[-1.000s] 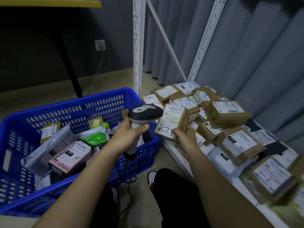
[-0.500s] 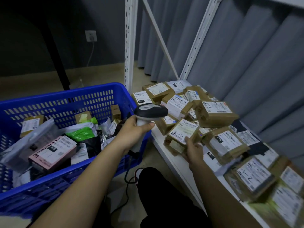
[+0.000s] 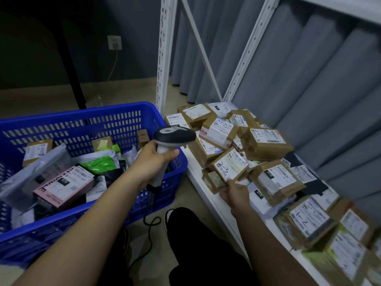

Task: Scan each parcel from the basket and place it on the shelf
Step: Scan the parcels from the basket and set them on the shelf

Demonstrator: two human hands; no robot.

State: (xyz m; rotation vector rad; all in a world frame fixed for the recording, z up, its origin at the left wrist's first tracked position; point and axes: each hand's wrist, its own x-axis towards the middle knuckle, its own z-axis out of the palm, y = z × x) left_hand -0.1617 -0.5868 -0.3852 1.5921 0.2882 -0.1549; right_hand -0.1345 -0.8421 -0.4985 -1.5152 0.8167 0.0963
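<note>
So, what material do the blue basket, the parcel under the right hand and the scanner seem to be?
Blue basket: rigid moulded plastic by its look, with slotted walls and slight gloss.
Parcel touched by the right hand: brown cardboard, seemingly taped, with a white paper label.
Scanner in the left hand: hard plastic, dark head, pale handle, smooth.
</note>
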